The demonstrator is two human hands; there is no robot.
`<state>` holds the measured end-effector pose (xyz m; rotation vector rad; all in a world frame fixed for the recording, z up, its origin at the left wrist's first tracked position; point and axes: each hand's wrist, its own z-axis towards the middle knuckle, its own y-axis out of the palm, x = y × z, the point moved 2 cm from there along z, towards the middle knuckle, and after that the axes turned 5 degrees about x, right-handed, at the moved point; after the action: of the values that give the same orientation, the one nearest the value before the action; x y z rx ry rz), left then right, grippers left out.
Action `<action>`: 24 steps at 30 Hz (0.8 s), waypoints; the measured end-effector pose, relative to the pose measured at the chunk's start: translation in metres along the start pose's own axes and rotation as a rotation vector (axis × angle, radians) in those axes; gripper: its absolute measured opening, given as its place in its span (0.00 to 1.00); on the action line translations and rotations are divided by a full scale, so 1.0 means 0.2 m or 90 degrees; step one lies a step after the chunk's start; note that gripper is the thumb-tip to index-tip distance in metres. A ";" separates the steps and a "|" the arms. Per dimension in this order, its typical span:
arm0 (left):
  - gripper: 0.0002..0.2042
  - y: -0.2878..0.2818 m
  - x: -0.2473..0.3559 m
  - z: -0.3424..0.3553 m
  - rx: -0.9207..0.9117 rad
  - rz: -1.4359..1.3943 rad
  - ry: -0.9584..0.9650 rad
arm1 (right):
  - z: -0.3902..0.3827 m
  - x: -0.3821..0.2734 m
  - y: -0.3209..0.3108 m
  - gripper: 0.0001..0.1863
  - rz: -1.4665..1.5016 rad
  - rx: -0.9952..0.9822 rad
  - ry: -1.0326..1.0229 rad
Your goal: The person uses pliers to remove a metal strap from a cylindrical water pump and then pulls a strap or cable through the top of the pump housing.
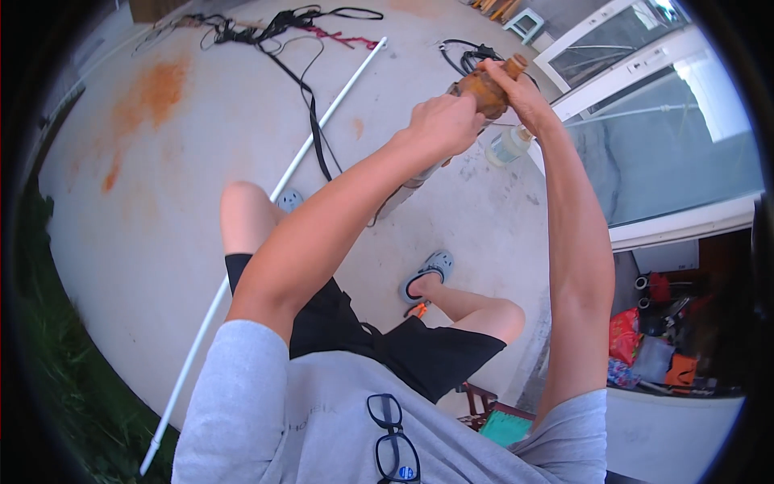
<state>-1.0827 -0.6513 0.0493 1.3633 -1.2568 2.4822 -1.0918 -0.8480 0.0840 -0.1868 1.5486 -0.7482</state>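
A long grey metal cylinder [401, 196] with a rusty orange-brown metal fitting [486, 94] at its far end slants away in front of me. My left hand [448, 123] is closed around it just below the fitting, hiding part of the body. On the fitting itself lies my right hand [518, 94], its fingers curled over the far side and partly out of sight. Just below the right wrist a clear bottle [508, 148] with pale contents stands on the concrete.
A long white pipe [339, 103] crosses the floor diagonally on my left. Black straps [274, 32], a red cord [347, 39] and a black hose coil [463, 55] lie farther off. Framed glass panels [669, 153] lean at right. An orange-handled tool [417, 310] lies by my shoe.
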 end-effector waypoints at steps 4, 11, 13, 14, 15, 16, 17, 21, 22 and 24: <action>0.12 0.04 0.03 0.05 0.036 0.083 0.097 | -0.05 -0.04 -0.06 0.37 -0.034 -0.075 0.058; 0.09 0.13 0.14 0.09 0.139 0.293 0.205 | -0.04 -0.08 -0.03 0.38 -0.033 -0.094 0.020; 0.08 0.15 0.18 0.09 0.167 0.353 0.224 | -0.07 -0.09 -0.04 0.35 -0.055 -0.100 0.040; 0.08 0.17 0.20 0.09 0.200 0.390 0.216 | -0.03 -0.06 -0.03 0.35 -0.074 -0.086 0.046; 0.07 0.18 0.21 0.10 0.233 0.425 0.207 | -0.02 -0.05 -0.03 0.35 -0.066 -0.081 0.044; 0.07 0.17 0.22 0.10 0.230 0.433 0.209 | -0.02 -0.05 -0.02 0.35 -0.049 -0.084 0.043; 0.07 0.15 0.23 0.10 0.179 0.463 0.206 | -0.02 -0.05 -0.01 0.36 -0.032 -0.088 0.043; 0.06 0.09 0.20 0.16 -0.058 0.583 0.241 | -0.04 -0.09 0.04 0.26 0.082 0.004 0.050; 0.06 0.10 0.21 0.18 -0.063 0.583 0.250 | -0.01 -0.05 0.05 0.26 0.085 0.012 0.054; 0.06 0.12 0.20 0.19 -0.088 0.550 0.290 | 0.11 0.05 0.09 0.32 0.065 0.141 0.080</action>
<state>-1.0899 -0.7055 0.0747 0.1555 -2.1192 2.8246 -1.0674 -0.8463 0.0675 0.1050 1.5673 -0.8567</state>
